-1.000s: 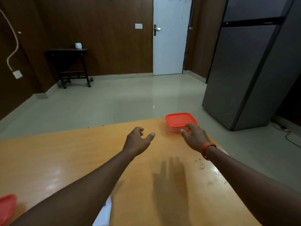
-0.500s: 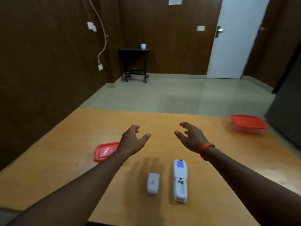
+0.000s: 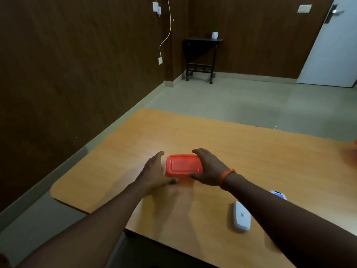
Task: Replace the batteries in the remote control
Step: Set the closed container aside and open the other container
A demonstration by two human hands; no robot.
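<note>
A small clear container with a red lid (image 3: 182,165) sits on the wooden table (image 3: 193,132), left of centre. My left hand (image 3: 154,172) presses against its left side, with the thumb on the near edge. My right hand (image 3: 209,168), with an orange band on the wrist, covers the right end of the lid, its thumb also on the near edge. The white battery cover (image 3: 241,218) lies face down to the near right. Only the top end of the white remote control (image 3: 278,194) shows; my right forearm hides the remainder.
A sliver of a second red container (image 3: 355,144) shows at the table's far right edge. The table's rounded left corner and near edge are close to my left arm. A dark wall runs along the left; a small black side table (image 3: 201,55) stands at the back.
My view has swung left. Both hands moved from hovering open above the remote and cover to the red-lidded container on the left and closed around it.
</note>
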